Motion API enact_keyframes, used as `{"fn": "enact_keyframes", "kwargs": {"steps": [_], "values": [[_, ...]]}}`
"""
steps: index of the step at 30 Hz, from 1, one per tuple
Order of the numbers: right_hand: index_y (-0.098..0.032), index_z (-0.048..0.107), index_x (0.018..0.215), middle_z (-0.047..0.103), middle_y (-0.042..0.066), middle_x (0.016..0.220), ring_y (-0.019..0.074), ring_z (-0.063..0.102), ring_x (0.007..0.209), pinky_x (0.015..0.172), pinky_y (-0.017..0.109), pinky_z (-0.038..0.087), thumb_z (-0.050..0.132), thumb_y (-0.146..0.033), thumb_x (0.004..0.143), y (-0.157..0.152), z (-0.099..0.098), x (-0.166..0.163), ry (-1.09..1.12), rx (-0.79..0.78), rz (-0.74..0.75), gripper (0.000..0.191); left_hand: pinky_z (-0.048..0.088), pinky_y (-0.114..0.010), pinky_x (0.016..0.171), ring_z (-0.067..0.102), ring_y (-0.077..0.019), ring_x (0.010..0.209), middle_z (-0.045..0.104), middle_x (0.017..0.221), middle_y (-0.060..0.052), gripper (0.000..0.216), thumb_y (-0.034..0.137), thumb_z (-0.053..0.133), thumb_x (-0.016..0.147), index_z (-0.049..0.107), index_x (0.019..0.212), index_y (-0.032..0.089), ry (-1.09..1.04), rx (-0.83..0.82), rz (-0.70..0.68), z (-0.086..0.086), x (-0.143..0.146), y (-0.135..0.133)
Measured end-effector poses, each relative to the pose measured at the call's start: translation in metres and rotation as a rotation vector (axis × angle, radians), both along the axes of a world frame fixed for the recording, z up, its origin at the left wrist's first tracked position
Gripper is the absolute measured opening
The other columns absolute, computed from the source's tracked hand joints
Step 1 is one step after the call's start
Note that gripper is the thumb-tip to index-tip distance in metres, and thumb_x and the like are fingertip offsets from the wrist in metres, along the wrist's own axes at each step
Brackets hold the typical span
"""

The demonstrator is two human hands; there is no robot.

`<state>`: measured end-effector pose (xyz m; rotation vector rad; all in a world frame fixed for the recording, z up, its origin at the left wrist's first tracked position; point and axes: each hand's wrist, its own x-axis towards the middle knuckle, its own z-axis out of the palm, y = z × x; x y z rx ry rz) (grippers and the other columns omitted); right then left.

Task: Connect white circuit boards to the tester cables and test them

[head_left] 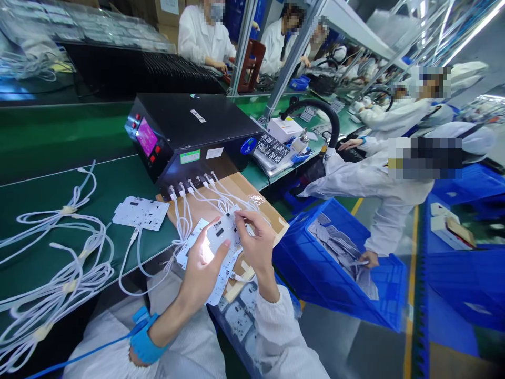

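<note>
A white circuit board [225,229] with small dark parts is in my left hand [205,260], the thumb across its face. My right hand [256,237] has its thumb and fingertips pinched together at the board's upper right edge. Whatever sits between those fingertips is hidden. Beneath my hands lie more white boards, one of them a lower board [219,287] near a white cable plug. Another white board [141,213] rests on the green bench with a cable plugged into its lower edge. A blue band [147,337] circles my left wrist.
White cables run from a black box [193,123] with a lit pink screen, across a cardboard sheet [272,218]. Bundled white cables [74,263] cover the bench at left. At right, a co-worker's hand [370,259] reaches into a blue bin [303,268] of grey pieces.
</note>
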<state>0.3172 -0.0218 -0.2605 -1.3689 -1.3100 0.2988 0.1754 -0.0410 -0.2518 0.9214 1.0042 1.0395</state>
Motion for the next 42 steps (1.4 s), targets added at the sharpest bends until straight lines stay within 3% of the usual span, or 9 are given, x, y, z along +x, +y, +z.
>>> {"fn": "enact_keyframes", "kwargs": {"steps": [9, 16, 27, 37, 40, 42], "values": [[-0.022, 0.075, 0.099, 0.079, 0.004, 0.096, 0.0147, 0.071, 0.077, 0.076, 0.032, 0.061, 0.065, -0.025, 0.098, 0.001, 0.004, -0.003, -0.101, 0.025, -0.023, 0.011, 0.042, -0.041, 0.125, 0.055, -0.0257, 0.144, 0.06, 0.153, -0.008, 0.062, 0.045, 0.073, 0.093, 0.055, 0.149, 0.026, 0.046, 0.04, -0.039, 0.006, 0.0, 0.001], [-0.022, 0.076, 0.099, 0.079, 0.004, 0.097, 0.0171, 0.074, 0.088, 0.08, 0.033, 0.062, 0.065, -0.025, 0.098, 0.0, 0.002, -0.003, -0.084, 0.025, -0.008, 0.011, 0.043, -0.039, 0.124, 0.056, -0.0247, 0.144, 0.06, 0.153, -0.008, 0.064, 0.044, 0.073, 0.093, 0.053, 0.151, 0.024, 0.022, 0.026, -0.071, 0.007, 0.0, 0.002], [-0.022, 0.077, 0.097, 0.079, 0.004, 0.095, 0.0175, 0.075, 0.087, 0.078, 0.032, 0.063, 0.066, -0.022, 0.096, 0.0, 0.005, 0.001, -0.055, 0.057, 0.026, 0.01, 0.045, -0.038, 0.123, 0.052, -0.0258, 0.147, 0.059, 0.155, -0.011, 0.064, 0.04, 0.073, 0.093, 0.054, 0.15, 0.019, 0.059, 0.138, -0.158, 0.008, -0.005, 0.009], [-0.023, 0.077, 0.097, 0.08, 0.004, 0.095, 0.0161, 0.073, 0.081, 0.078, 0.031, 0.061, 0.065, -0.019, 0.097, 0.005, 0.006, 0.006, -0.128, 0.033, 0.042, 0.014, 0.046, -0.041, 0.121, 0.056, -0.0285, 0.144, 0.063, 0.15, -0.011, 0.059, 0.039, 0.074, 0.089, 0.061, 0.143, 0.019, 0.054, 0.115, -0.165, 0.01, 0.0, 0.016], [-0.023, 0.078, 0.103, 0.08, 0.005, 0.102, 0.0177, 0.075, 0.091, 0.086, 0.033, 0.062, 0.06, -0.02, 0.1, 0.007, 0.006, 0.009, -0.177, -0.026, 0.067, 0.018, 0.046, -0.044, 0.121, 0.061, -0.0276, 0.138, 0.065, 0.146, -0.01, 0.056, 0.04, 0.073, 0.09, 0.06, 0.141, 0.022, 0.027, 0.058, -0.107, 0.001, 0.004, 0.019], [-0.024, 0.075, 0.121, 0.08, 0.006, 0.112, 0.0188, 0.076, 0.098, 0.092, 0.035, 0.062, 0.058, -0.022, 0.102, -0.001, 0.008, 0.011, -0.212, -0.102, 0.104, 0.025, 0.046, -0.045, 0.12, 0.063, -0.0273, 0.135, 0.067, 0.144, -0.009, 0.053, 0.04, 0.072, 0.091, 0.059, 0.14, 0.025, 0.013, 0.029, -0.079, -0.004, 0.005, 0.022]]}}
